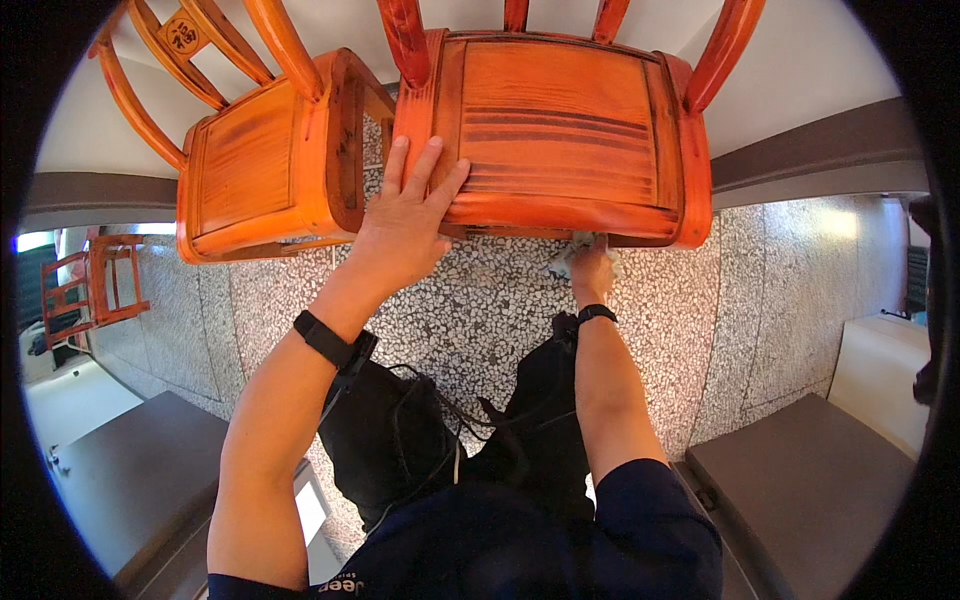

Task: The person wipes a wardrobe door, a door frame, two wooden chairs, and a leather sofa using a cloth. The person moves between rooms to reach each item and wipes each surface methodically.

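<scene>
A reddish-brown wooden armchair (555,135) stands before me, its seat towards me. My left hand (409,214) lies flat with spread fingers on the seat's left front corner and holds nothing. Below the seat's front edge, towards the right, my right hand (592,266) grips a pale crumpled cloth (559,264) by the underside of the chair. The seat edge partly hides the fingers and the cloth. A second, more orange wooden chair (244,165) stands close on the left.
A pale wall with a dark skirting (817,142) runs behind the chairs. Speckled terrazzo floor (465,300) lies beneath. Another wooden chair (116,281) stands far left. Grey panels (802,465) flank me at both sides. Black cables (472,427) hang between my legs.
</scene>
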A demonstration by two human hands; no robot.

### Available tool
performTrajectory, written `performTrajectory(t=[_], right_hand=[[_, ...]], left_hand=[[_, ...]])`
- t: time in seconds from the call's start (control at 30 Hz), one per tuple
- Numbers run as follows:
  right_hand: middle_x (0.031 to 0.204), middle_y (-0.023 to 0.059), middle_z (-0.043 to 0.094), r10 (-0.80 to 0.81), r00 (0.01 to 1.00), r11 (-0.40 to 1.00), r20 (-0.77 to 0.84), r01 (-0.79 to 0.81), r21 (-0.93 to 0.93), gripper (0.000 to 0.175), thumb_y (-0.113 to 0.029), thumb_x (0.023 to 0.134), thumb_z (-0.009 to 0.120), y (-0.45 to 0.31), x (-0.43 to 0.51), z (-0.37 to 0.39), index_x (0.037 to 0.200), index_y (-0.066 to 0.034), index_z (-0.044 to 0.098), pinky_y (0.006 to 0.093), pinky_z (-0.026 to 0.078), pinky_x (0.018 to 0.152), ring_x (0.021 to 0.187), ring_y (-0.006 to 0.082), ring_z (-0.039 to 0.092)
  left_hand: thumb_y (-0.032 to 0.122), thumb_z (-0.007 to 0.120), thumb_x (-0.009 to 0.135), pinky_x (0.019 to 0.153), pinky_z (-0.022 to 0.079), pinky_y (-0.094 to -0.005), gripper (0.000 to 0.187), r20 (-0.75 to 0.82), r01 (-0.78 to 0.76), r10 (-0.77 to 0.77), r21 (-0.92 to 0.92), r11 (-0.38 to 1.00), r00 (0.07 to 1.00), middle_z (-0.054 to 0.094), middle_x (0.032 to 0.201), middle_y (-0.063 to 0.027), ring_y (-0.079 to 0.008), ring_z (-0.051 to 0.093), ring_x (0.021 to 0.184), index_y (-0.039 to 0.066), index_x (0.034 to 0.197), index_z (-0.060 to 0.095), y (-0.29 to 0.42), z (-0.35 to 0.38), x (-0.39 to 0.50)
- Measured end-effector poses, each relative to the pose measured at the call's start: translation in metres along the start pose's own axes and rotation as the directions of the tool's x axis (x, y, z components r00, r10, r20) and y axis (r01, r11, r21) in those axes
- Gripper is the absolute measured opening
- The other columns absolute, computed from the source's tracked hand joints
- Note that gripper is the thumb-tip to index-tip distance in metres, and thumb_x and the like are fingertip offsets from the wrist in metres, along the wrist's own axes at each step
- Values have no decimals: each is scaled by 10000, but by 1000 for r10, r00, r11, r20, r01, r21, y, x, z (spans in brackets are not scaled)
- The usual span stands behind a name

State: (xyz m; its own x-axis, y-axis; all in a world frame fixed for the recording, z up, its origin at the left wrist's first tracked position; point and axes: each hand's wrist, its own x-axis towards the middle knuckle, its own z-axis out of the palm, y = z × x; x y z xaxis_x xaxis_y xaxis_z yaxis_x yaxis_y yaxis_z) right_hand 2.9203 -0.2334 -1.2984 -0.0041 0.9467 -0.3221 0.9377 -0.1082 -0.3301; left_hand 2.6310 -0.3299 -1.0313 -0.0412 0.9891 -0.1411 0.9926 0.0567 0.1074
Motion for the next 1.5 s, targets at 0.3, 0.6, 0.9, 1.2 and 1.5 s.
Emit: performTrajectory(t=[0.3,0.6,0.9,1.2,1.5], right_hand=[[754,207,694,-169,979,986,-112,169,-8,457,-294,970,610,-5,-12,-11,1369,-72,599,523,510,553,647,395,651],[787,193,703,-257,963,966,-77,254,-49,610,-216,985,576,-21,2,106,1569,-134,418,491,480,507,604,345,623],[1328,249,630,-525,698,830,487,545,114,621,-248,976,608,-119,-72,62,1552,-102,426,481,594,797,1076,358,675],[1295,127,641,-255,752,441,608,-469,765,557,-74,931,542,-194,-167,-130,1485,-33,501,361,567,816,1105,227,640],[1340,74,626,-491,616,680,617,-172,713,520,-180,992,616,-153,-270,-291,1487,-54,518,332,494,993,1154,181,604]], left_hand=[[193,815,813,1102,423,-575,953,-20,-28,27,-51,998,999,125,1710,-157,-468,30,1567,204,1621,310,-1,-3,-2],[38,688,794,1151,376,-553,915,23,-38,36,62,997,999,142,1697,-192,-543,38,1539,164,1618,309,-2,-4,-1],[-24,637,778,1102,417,-565,938,14,-59,59,-30,998,998,140,1707,-179,-544,10,1540,157,1629,285,-6,-7,-4],[-26,590,872,1208,302,-568,858,285,-49,97,-171,984,954,88,1728,-108,-403,38,1583,169,1640,261,-14,-68,-15],[-2,579,859,1224,314,-482,700,122,197,-154,-625,755,980,374,1609,-207,-411,353,1484,99,1535,428,-65,-110,-224]])
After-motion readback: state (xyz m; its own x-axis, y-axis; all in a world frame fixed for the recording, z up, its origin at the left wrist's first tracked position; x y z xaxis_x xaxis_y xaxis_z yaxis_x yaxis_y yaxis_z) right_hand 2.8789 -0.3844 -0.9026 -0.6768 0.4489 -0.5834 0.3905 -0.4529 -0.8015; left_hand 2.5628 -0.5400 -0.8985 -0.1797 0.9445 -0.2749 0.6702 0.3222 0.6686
